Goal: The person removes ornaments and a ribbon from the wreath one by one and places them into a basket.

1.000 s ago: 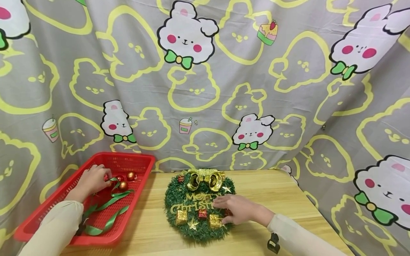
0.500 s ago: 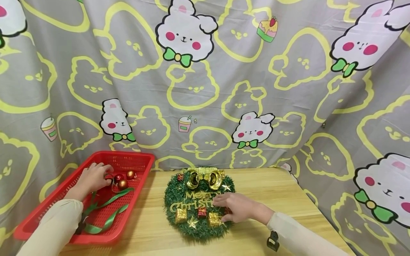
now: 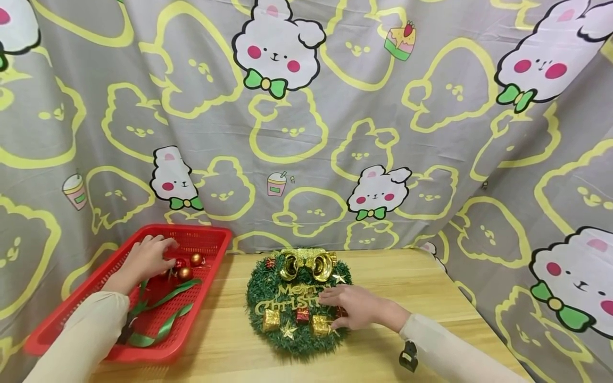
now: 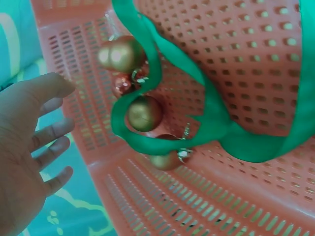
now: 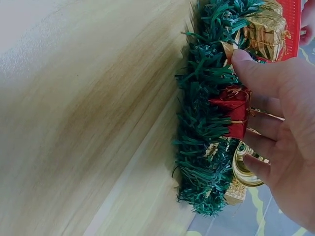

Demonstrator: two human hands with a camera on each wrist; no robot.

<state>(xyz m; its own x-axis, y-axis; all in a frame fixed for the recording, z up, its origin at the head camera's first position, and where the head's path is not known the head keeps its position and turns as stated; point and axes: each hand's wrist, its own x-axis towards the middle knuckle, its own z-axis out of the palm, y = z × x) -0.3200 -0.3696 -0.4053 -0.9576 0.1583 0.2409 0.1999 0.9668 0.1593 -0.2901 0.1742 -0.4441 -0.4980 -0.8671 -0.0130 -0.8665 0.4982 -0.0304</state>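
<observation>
My left hand [image 3: 149,257] hovers over the far part of a red plastic basket [image 3: 201,232], its fingers spread and slightly bent. The left wrist view shows this hand [image 4: 19,152] holding nothing, beside several gold and red ball ornaments [image 4: 144,113] and a looped green ribbon [image 4: 256,146]. My right hand [image 3: 356,306] rests on the right side of a green Christmas wreath [image 3: 261,282] with gold lettering. In the right wrist view, its thumb lies by a gold star and its loose fingers reach behind a small red gift box [image 5: 232,113].
Gold bells [image 3: 323,267] top the wreath, with gold gift boxes [image 3: 271,321] and stars lower down. It lies on a light wooden table [image 3: 392,351]. A grey patterned curtain [image 3: 306,207] hangs close behind and along the right side.
The green ribbon near my left fingers has dropped lower into the basket. My left hand has then lifted a little, up and to the right. The right hand stays on the wreath.
</observation>
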